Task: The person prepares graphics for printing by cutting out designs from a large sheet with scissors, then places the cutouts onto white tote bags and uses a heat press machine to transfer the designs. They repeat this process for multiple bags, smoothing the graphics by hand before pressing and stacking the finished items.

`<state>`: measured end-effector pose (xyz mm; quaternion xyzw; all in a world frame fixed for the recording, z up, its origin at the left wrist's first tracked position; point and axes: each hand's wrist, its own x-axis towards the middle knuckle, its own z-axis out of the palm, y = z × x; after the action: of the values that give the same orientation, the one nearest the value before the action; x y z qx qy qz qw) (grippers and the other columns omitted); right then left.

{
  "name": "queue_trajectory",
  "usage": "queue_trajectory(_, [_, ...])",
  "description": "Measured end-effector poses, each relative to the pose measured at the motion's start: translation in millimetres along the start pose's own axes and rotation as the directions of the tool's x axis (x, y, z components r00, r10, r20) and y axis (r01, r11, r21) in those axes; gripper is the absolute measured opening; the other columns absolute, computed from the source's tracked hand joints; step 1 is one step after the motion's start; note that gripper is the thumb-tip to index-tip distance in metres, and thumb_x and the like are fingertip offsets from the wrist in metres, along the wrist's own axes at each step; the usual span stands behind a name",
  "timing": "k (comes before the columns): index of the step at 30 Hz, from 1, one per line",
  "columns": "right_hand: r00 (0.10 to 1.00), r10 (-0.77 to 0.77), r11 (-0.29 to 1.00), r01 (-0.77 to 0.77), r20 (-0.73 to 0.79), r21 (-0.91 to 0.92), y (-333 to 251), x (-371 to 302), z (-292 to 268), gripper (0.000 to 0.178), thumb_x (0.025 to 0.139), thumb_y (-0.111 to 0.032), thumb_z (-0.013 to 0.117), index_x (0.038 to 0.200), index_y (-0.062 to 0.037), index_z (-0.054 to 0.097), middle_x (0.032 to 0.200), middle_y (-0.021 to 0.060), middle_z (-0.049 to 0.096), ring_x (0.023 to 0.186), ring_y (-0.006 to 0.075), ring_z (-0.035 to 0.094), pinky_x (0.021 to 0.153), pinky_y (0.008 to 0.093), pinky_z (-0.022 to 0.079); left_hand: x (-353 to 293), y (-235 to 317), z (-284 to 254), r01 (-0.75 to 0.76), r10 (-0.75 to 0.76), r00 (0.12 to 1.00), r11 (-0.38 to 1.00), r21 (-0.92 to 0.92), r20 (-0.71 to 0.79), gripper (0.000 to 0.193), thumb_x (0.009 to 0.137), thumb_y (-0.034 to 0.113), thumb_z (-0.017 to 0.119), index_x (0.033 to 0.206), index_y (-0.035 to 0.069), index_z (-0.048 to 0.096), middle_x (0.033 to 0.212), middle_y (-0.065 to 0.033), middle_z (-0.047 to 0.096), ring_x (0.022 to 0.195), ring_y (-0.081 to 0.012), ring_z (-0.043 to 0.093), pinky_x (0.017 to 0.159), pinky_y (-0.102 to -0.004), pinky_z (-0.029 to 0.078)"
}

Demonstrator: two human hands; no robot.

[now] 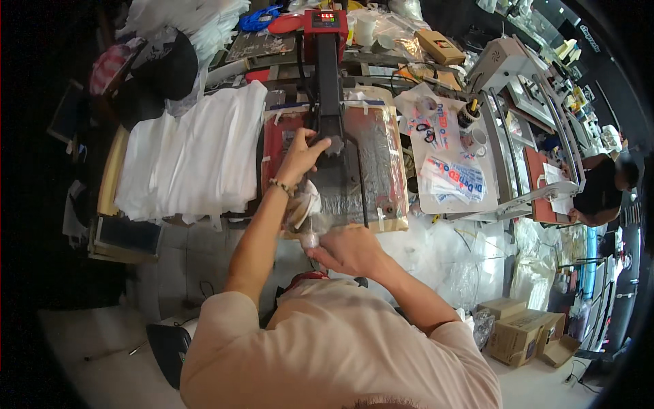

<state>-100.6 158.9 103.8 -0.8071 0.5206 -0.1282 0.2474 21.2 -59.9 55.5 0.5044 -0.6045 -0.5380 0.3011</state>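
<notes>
A heat press stands in front of me, with a red control box (325, 20) and a dark central arm (328, 75) above a worn, silvery-grey platen (376, 157). My left hand (300, 157) reaches up to that arm, thumb stretched to the dark star-shaped knob (334, 146) and fingers spread at the arm's left side. Nearer my body, my right hand (353, 249) is closed at the end of the press handle (310, 238), which is wrapped in whitish material. A crumpled white cloth (308, 204) hangs on the handle below my left wrist. Motion slightly blurs this spot.
White fabric (194, 153) lies stacked left of the press. On the right, a side table holds printed sheets (453, 178), scissors (428, 131) and a mug (475, 141). Beyond are a light-coloured machine (501, 65) and another person (599, 191). Cardboard boxes (524, 334) sit on the floor.
</notes>
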Motion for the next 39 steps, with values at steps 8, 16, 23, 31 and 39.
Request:
queue_trajectory(8, [0.999,0.001,0.999,-0.003,-0.042,-0.048,-7,0,1,0.058,0.100,-0.055,0.052,0.075,-0.0067,0.074,0.061,0.0189,0.065,0.058,0.0379,0.066,0.053,0.0483,0.051,-4,-12,10,-0.251,0.271,0.952,0.957,0.145,-0.145,0.065,0.086,0.039,0.082,0.124,-0.003,0.050,0.099,-0.0129,0.066,0.081,-0.0159,0.063,0.072,-0.0309,0.053])
queue_trajectory(16, [0.998,0.054,0.997,-0.056,-0.039,-0.049,-13,-1,-3,0.057,0.100,-0.055,0.052,0.073,-0.0078,0.069,0.061,0.0161,0.063,0.057,0.0382,0.064,0.052,0.0488,0.050,-5,-7,7,-0.181,0.194,0.974,0.977,0.110,-0.117,0.062,0.087,0.040,0.083,0.118,-0.001,0.047,0.098,-0.0124,0.067,0.082,-0.0149,0.063,0.072,-0.0315,0.052])
queue_trajectory(23, [0.999,0.039,0.998,-0.040,-0.025,-0.052,-11,-1,-2,0.062,0.101,-0.058,0.048,0.076,-0.0073,0.073,0.061,0.0170,0.065,0.056,0.0369,0.066,0.052,0.0482,0.051,-7,-5,7,-0.141,0.144,0.987,0.989,0.046,-0.077,0.059,0.088,0.040,0.082,0.115,0.000,0.047,0.095,-0.0095,0.066,0.081,-0.0138,0.062,0.072,-0.0311,0.052])
queue_trajectory(31, [0.998,0.048,0.998,-0.050,-0.043,-0.047,-9,-2,3,0.062,0.101,-0.058,0.047,0.075,-0.0074,0.071,0.060,0.0166,0.064,0.055,0.0370,0.065,0.050,0.0484,0.051,-4,-7,8,-0.161,0.162,0.982,0.987,0.011,-0.101,0.056,0.085,0.037,0.084,0.113,0.002,0.050,0.095,-0.0060,0.064,0.075,-0.0102,0.055,0.067,-0.0284,0.048])
queue_trajectory(39, [0.991,0.012,0.997,-0.022,-0.136,-0.070,-11,-10,14,0.058,0.103,-0.055,0.047,0.082,-0.0062,0.069,0.060,0.0181,0.065,0.054,0.0368,0.066,0.050,0.0472,0.051,-2,-3,8,-0.057,0.048,0.995,0.992,-0.109,-0.082,0.055,0.082,0.036,0.086,0.111,0.008,0.049,0.081,0.0004,0.055,0.055,-0.0064,0.043,0.044,-0.0252,0.033])
